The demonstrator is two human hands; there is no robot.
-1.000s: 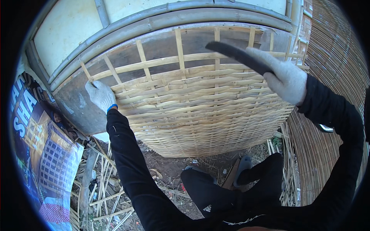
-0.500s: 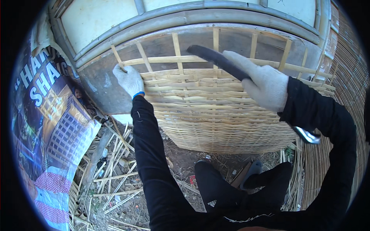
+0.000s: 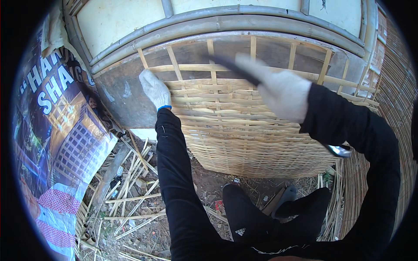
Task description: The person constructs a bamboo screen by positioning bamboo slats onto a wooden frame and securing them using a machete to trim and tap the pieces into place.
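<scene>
A woven bamboo panel (image 3: 252, 130) leans in front of me, its upright strips standing bare above the top rows. At its upper left corner, my left hand (image 3: 155, 89), in a white knit glove, is closed around the end of a bamboo strip (image 3: 161, 68). My right hand (image 3: 285, 89), gloved too and blurred, grips a long dark curved tool (image 3: 233, 67), knife-like in shape. The tool slants up to the left over the panel's top rows. Below my right forearm a shiny metal piece (image 3: 338, 151) shows; whether it belongs to that tool I cannot tell.
Behind the panel stand a dark board (image 3: 117, 93) and a bamboo-framed wall (image 3: 244, 21). A printed banner (image 3: 65, 143) hangs at the left. Loose bamboo strips (image 3: 135, 198) litter the ground. A slatted bamboo screen (image 3: 361, 191) is at the right, and my legs are below.
My right hand and the dark tool have moved slightly left, now blurred. My left hand keeps its place at the panel's corner. The whole view has shifted a little.
</scene>
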